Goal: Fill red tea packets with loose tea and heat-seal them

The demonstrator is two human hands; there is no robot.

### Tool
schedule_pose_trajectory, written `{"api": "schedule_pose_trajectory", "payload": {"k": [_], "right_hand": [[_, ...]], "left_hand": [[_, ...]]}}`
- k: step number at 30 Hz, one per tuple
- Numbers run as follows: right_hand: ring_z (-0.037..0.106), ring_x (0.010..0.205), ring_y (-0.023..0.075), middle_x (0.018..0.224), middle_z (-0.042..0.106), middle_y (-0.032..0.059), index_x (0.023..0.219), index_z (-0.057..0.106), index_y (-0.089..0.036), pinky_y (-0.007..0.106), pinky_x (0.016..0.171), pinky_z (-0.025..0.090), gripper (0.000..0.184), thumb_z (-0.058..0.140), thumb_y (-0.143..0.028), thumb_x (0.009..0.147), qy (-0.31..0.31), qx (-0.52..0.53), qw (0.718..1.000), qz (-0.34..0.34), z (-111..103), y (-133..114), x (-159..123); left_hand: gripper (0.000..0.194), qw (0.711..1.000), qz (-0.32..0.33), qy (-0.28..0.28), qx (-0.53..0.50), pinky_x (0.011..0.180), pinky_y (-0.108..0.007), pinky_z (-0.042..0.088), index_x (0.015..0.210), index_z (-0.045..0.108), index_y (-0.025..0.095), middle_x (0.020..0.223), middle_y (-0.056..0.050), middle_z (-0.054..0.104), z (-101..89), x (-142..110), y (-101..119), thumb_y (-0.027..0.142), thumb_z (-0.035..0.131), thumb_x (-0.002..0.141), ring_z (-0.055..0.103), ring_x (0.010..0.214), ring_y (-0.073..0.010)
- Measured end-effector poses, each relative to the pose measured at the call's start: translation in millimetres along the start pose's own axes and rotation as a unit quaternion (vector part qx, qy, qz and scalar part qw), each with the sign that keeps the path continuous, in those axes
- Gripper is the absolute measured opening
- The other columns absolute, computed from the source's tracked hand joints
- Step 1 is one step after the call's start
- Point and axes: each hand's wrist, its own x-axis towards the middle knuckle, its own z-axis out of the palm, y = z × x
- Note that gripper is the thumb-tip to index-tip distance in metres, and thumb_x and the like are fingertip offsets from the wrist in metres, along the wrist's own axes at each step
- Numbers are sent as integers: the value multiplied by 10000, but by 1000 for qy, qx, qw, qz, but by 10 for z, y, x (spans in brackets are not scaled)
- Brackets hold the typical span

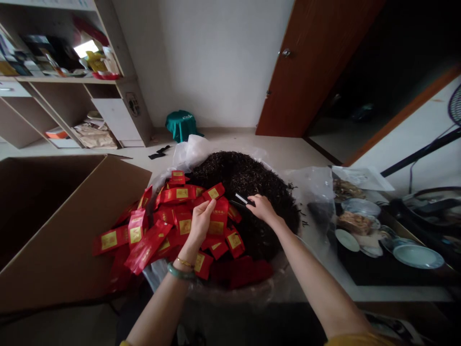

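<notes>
My left hand (201,222) is closed in a pinch at the top edge of a red tea packet (219,227) with a gold label, over a pile of similar red packets (177,194). Just to its right, my right hand (262,208) is closed around a small black-handled tool (246,200) with a white strip. The tool's far end is dark and hard to make out. Beneath and beyond both hands lies a large heap of dark, twisted dry leaves (248,173), which looks like loose tea. Clear plastic sheeting (309,185) surrounds the heap.
An open cardboard box (118,192) stands close on the left. To the right, a low dark surface bears dishes (418,255) and bags. Behind the heap are a green-covered stool or bin (182,124), a shelf unit (126,86) and a brown door (306,57).
</notes>
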Motion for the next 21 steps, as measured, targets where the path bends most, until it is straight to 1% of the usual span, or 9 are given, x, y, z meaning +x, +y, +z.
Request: {"api": "schedule_pose_trajectory", "payload": {"k": [2,3,4,6,9,11,15,19,21], "right_hand": [[646,961,194,1074,685,110,1089,667,-160,285,845,490,274,528,-260,874,26,132,990,-32,-19,-190,-53],[656,931,178,1049,699,92,1096,663,-171,274,817,501,292,495,-302,895,24,216,974,-59,-34,-309,-90],[665,894,174,1009,714,76,1094,663,-178,273,788,510,308,512,-348,885,12,276,957,-87,-51,-433,-130],[672,828,183,929,732,56,967,703,-179,274,751,514,297,658,-399,772,5,326,937,-126,-83,-662,-202],[668,711,178,763,735,39,751,711,-171,272,698,506,233,678,-401,745,26,341,931,-125,-125,-867,-260],[665,682,175,725,732,36,712,708,-167,268,680,500,206,667,-365,754,30,342,931,-121,-151,-904,-269],[674,721,187,756,742,40,724,716,-165,275,703,501,161,656,-311,756,14,349,929,-119,-200,-877,-276],[678,775,205,797,745,49,758,723,-163,298,738,509,189,635,-330,767,-10,359,926,-112,-223,-828,-296],[678,765,205,804,742,52,807,726,-162,309,725,521,241,619,-377,780,-39,382,918,-98,-213,-779,-296]], "left_hand": [[431,1000,-1,-6,2,476,-198,367,624,591,146,499,40,510,11,5,-15,564,693,655,475,487,-96],[431,1000,-1,-10,5,478,-199,369,626,593,145,504,36,516,18,5,-21,565,691,656,480,494,-99],[433,1000,1,-15,9,480,-200,371,629,594,144,509,33,522,24,3,-24,566,690,654,486,502,-102],[440,999,5,-27,17,487,-202,379,631,592,142,519,28,534,31,-6,-19,570,688,651,493,513,-105],[453,999,6,-45,21,495,-208,394,617,572,143,522,30,537,29,-27,15,583,672,654,483,499,-97],[456,999,4,-48,18,490,-209,393,600,548,147,512,35,528,27,-40,48,585,663,653,467,478,-91],[415,999,-10,-51,1,497,-219,406,622,561,151,511,32,547,40,-66,109,553,665,639,479,475,-101],[359,997,-33,-68,13,513,-228,421,638,583,150,525,17,578,37,-79,159,502,651,651,497,481,-114],[361,995,-46,-79,44,514,-231,419,649,598,143,536,8,591,8,-69,182,501,643,657,504,487,-121]]}}
